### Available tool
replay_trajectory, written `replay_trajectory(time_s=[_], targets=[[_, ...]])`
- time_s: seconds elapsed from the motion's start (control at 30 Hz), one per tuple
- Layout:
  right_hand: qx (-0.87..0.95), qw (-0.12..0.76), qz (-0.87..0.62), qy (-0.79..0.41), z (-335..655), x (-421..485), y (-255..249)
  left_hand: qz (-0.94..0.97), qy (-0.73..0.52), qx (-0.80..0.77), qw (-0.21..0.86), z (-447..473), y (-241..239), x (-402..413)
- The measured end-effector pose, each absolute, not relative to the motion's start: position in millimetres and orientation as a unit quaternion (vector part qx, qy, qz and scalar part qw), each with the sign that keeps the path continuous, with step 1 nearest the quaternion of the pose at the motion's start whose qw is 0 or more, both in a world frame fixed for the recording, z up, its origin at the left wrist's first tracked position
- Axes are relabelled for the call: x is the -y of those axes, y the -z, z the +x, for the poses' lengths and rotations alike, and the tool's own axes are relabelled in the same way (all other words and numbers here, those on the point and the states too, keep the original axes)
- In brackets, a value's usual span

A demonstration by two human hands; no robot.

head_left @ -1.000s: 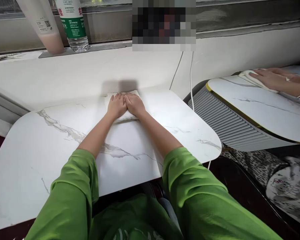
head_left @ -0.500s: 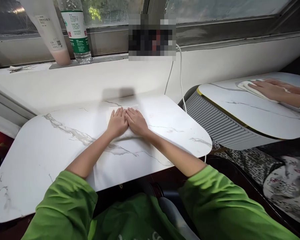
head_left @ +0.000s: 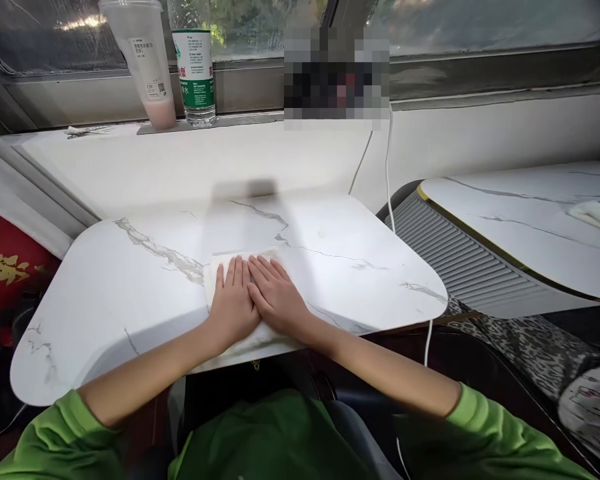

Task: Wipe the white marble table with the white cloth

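A white cloth (head_left: 213,272) lies spread on the white marble-patterned tabletop (head_left: 370,287), close to its front edge. My left hand (head_left: 234,300) rests flat on the cloth, fingers stretched toward the window. Right beside it my right hand (head_left: 279,297) is pressed flat too, its thumb touching the left hand. Both hands are open and hide much of the cloth's middle. Part of the cloth shows in front of my wrists, near the edge.
On the window ledge stand a plastic cup with pink drink (head_left: 147,73) and a water bottle (head_left: 197,80). A white cable (head_left: 389,167) hangs behind the table. To the right is another marble-patterned table (head_left: 520,207) with a cloth (head_left: 597,215) on it.
Both my hands have drawn the cloth toward me, from the table's middle to near its front edge. The view has shifted left; another person's hands at the right table are out of sight.
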State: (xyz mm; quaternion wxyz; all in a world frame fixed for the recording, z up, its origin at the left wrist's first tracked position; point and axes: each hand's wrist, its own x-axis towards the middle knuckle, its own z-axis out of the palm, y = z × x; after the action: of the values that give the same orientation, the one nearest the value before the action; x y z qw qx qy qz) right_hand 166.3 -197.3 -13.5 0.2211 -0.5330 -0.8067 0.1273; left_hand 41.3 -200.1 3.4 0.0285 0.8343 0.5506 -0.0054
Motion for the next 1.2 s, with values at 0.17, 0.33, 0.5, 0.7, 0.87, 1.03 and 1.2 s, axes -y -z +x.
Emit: replay_trajectory(time_s=[0.17, 0.33, 0.5, 0.7, 0.87, 1.03, 1.2], targets=[[0.814, 0.219, -0.523, -0.130, 149, 150, 13, 0.820, -0.007, -0.572, 0.035, 25, -3, 157], [0.806, 0.231, -0.525, -0.145, 128, 82, 16, 0.803, -0.052, -0.592, 0.034, 6, -1, 94], [0.805, 0.269, -0.514, -0.128, 118, 15, 20, 0.797, -0.081, -0.597, 0.026, -3, 1, 31], [0.809, 0.267, -0.512, -0.107, 116, -20, 19, 0.792, -0.081, -0.605, 0.010, -3, 5, -2], [0.798, 0.279, -0.510, -0.158, 120, -4, 18, 0.795, -0.081, -0.601, 0.007, -3, 7, 15], [0.767, 0.289, -0.524, -0.230, 115, 45, 18, 0.805, -0.056, -0.590, 0.019, -12, 4, 67], [0.756, 0.283, -0.501, -0.311, 108, 119, 16, 0.825, -0.054, -0.562, 0.015, -32, 4, 140]])
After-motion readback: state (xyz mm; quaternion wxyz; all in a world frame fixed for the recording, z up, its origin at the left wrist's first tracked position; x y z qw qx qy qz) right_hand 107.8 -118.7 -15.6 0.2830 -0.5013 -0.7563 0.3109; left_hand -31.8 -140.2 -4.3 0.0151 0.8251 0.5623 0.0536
